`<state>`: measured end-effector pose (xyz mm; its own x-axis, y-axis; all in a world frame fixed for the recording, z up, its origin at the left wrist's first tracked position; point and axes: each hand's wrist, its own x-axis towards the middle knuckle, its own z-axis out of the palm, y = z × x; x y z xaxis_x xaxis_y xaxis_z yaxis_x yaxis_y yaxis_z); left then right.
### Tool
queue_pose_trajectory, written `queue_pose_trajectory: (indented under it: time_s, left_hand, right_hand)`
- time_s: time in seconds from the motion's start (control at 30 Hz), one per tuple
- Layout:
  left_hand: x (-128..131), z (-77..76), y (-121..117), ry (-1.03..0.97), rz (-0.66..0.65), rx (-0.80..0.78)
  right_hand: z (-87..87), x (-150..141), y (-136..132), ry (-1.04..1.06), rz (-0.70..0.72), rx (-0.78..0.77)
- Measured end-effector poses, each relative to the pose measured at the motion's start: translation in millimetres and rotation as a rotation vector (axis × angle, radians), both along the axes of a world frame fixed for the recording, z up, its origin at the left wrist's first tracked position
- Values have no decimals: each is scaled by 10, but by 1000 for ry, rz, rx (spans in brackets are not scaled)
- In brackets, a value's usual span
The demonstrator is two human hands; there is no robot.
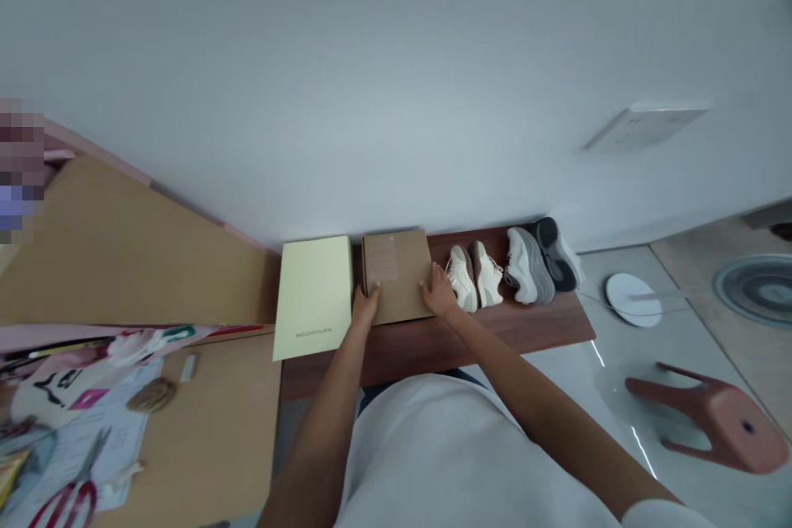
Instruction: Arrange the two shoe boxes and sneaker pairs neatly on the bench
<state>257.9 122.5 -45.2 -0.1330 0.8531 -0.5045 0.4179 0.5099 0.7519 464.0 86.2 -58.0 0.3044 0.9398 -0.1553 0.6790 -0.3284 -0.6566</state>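
A brown cardboard box [399,276] with a strip of tape on its lid sits on the dark wooden bench top [396,346], close to the wall. My left hand [366,305] grips its left side, thumb on the lid and fingers down the edge. On the opposite side my right hand [439,292] holds the box the same way. Left of it lies a pale yellow box [314,289] lettered MEIZHIYUAN. Just beyond my right hand stands a pair of cream sneakers [475,276]. Farther right are grey and white sneakers [538,264], one tipped to show its dark sole.
At the left, a tan desk [216,429] carries red-handled scissors [77,483], papers and a hair piece [152,394]. A pink stool [718,417] and a fan [761,289] with a white base [632,299] stand at the right. A socket plate [647,128] is on the wall.
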Motion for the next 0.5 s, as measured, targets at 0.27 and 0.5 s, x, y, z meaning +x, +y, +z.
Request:
queue_pose_trajectory:
  time_s: [0.27,0.5]
  left_hand:
    - [26,27,-103,-227,145,10]
    - [59,211,-146,-204,170,17]
  right_hand:
    - [-198,-17,-27,296,-45,65]
    - [-218,111,-59,449,-139,31]
